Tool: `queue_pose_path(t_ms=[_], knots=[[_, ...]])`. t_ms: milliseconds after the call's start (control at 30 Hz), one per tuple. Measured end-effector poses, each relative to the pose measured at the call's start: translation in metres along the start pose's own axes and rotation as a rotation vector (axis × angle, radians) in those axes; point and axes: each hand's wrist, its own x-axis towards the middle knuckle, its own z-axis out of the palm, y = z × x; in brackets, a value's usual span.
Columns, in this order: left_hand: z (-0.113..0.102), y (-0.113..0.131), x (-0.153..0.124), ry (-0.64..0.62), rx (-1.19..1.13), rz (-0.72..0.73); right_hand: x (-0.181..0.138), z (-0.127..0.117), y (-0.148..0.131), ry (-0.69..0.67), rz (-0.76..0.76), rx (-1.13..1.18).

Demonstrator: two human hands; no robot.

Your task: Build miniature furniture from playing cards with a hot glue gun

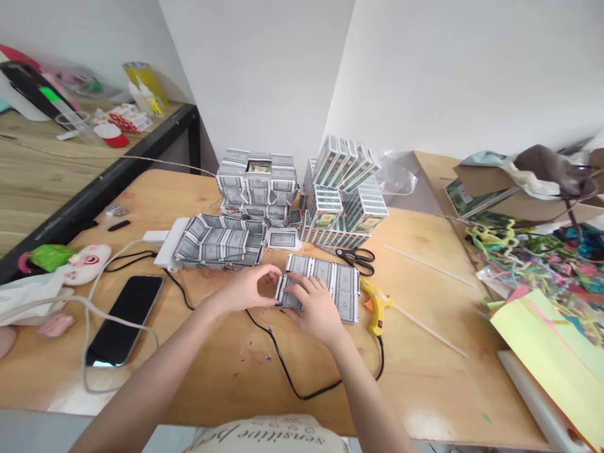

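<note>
A flat panel of joined playing cards [330, 280] lies on the wooden table [425, 352] in front of me. My left hand [248, 288] pinches the panel's left edge with curled fingers. My right hand [314, 308] presses down on the panel's near left part, fingers bent over the cards. A yellow glue gun [375, 303] rests just right of the panel, its black cord [292, 377] looping toward me.
Black scissors [357, 257] lie behind the panel. A card tray [219, 242], a card box [257, 185] and stacked card packs [346, 195] stand further back. A phone [125, 311] with cables lies left. Coloured paper [552, 352] and pipe cleaners [533, 251] crowd the right.
</note>
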Motion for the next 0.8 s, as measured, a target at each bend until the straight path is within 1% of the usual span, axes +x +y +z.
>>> queue_pose_path(t_ms=[233,367,800], knots=[[0.0004,0.0014,0.0008,-0.009,-0.048,0.003,0.0004,-0.0008,-0.0008,0.001,0.000,0.002],[0.0010,0.0005,0.0011,-0.023,-0.066,0.008,0.0004,-0.0013,-0.0012,-0.007,-0.013,-0.034],[-0.0015,-0.0005,-0.0002,-0.027,0.096,0.007,-0.0012,-0.0020,-0.0015,-0.016,-0.048,-0.111]])
